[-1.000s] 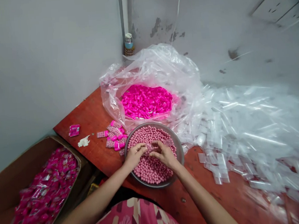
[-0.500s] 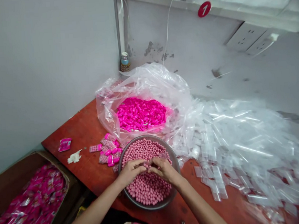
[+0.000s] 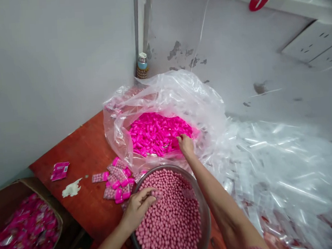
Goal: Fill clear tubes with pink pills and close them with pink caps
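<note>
My left hand (image 3: 138, 209) is closed over the left part of a metal bowl (image 3: 205, 213) full of pink beads (image 3: 173, 223). Between its thumb and fingers is a small clear case (image 3: 157, 194) with pink beads inside. My right hand (image 3: 185, 143) reaches past the bowl to the heap of bright pink caps (image 3: 155, 135) in an open clear plastic bag (image 3: 201, 95). Its fingertips are pinched together at the heap's right edge, and whatever they hold is hidden. Left of the bowl lie several bead-filled cases with pink caps (image 3: 120, 180).
Clear empty cases (image 3: 268, 178) pile up on the right of the red table (image 3: 84, 146). At left stands a box of pink packets (image 3: 25, 231). A pink packet (image 3: 60, 171) and a white scrap (image 3: 71, 188) lie nearby. A bottle (image 3: 142, 65) stands in the corner.
My right hand has left the bowl and moved forward to the pink caps. My left hand stays over the bowl with the clear case. The camera view has shifted.
</note>
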The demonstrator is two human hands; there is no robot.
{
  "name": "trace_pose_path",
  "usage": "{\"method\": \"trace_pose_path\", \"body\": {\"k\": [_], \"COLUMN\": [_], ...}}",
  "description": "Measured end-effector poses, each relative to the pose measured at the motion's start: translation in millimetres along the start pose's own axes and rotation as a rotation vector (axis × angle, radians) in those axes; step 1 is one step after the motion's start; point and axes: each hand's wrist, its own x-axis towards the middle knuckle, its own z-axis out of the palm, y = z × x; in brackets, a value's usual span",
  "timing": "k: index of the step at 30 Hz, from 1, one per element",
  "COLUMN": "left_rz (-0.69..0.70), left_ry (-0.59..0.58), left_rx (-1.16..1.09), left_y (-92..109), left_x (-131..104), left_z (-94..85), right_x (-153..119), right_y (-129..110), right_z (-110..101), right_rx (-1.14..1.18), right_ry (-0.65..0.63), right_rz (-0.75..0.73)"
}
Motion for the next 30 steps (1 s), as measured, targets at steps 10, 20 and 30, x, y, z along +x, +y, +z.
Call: {"method": "trace_pose_path", "body": {"k": [10, 20, 30], "left_rz": [-0.066, 0.178, 0.212], "left_ry": [0.112, 0.197, -0.005], "left_rx": [-0.099, -0.080, -0.093], "left_y": [-2.5, 39.6, 48.8], "left_x": [17.2, 26.8, -5.5], "left_z": [-5.1, 20.9, 64.0], "right_x": [-0.9, -107.2, -195.0], "right_y": [16.0, 7.8, 7.2], "right_z": [-5.2, -75.7, -98.6], "right_rx": [0.050, 0.164, 0.672], "right_ry": [-0.066, -0.179, -0.218], "right_rz": [-0.035, -0.440, -0.379]}}
